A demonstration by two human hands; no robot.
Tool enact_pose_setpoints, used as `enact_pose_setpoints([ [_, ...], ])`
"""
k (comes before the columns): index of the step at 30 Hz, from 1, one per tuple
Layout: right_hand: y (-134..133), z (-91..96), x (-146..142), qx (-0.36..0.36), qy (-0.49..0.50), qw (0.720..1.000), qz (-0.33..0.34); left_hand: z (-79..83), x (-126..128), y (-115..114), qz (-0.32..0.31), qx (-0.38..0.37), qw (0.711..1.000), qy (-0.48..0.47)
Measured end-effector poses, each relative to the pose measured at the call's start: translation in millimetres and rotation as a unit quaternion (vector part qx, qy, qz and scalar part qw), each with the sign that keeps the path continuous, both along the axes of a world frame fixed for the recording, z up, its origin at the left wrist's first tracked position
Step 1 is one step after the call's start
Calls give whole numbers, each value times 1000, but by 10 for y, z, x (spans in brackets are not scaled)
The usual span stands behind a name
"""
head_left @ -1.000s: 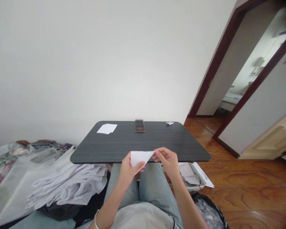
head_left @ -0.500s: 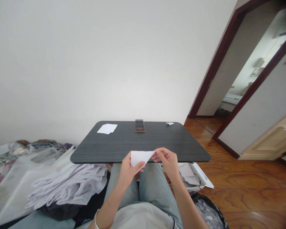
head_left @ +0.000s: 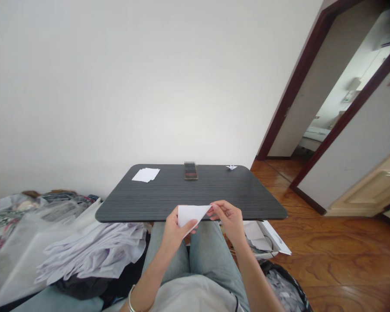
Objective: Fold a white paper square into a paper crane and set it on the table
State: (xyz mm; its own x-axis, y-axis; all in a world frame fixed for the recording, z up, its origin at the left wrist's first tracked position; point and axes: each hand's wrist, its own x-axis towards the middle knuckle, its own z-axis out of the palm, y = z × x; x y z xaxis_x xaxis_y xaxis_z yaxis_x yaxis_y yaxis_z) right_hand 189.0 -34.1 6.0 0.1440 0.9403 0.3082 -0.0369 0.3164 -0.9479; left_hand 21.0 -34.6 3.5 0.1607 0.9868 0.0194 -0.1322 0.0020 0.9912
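Pinching a white folded paper triangle (head_left: 191, 216) between thumbs and fingers, the left hand (head_left: 177, 232) and right hand (head_left: 227, 221) hold it over the near edge of a dark grey ribbed tabletop (head_left: 169, 195); fold layers appear indistinct.

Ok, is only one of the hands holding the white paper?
No, the left hand and right hand both hold the folded white paper.

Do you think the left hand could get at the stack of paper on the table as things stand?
Probably yes: nothing blocks the way over the table, but the left hand holds the folded paper, and the stack lies at the far edge.
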Motion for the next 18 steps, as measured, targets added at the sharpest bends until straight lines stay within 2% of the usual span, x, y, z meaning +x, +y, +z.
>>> enact_pose_setpoints([
  [13,-8,15,-42,-5,-9,1000,-18,-8,3,1,5,0,1000,1],
  [18,-10,16,-59,-18,19,1000,-10,-14,11,5,6,8,1000,4],
])
